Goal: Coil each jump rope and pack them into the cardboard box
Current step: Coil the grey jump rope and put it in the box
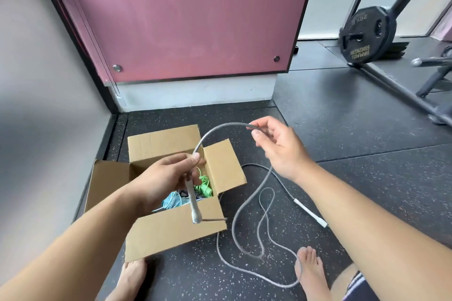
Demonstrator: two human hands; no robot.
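An open cardboard box [176, 227] stands on the dark floor, with a green rope [204, 187] and a light blue rope [171, 201] coiled inside. My left hand [166, 178] grips the top of a grey jump rope's white handle [193, 203] above the box. The grey rope [247, 205] arcs from that hand up to my right hand [276, 144], which pinches it between thumb and fingers. From there the rope drops in loose loops onto the floor. Its other white handle [310, 212] lies on the floor to the right.
My two bare feet [310, 273] stand at the bottom edge, the rope looping around the right one. A pink wall panel [183, 14] rises behind the box. A weight plate [367, 34] and a barbell rack [415, 85] stand at the far right.
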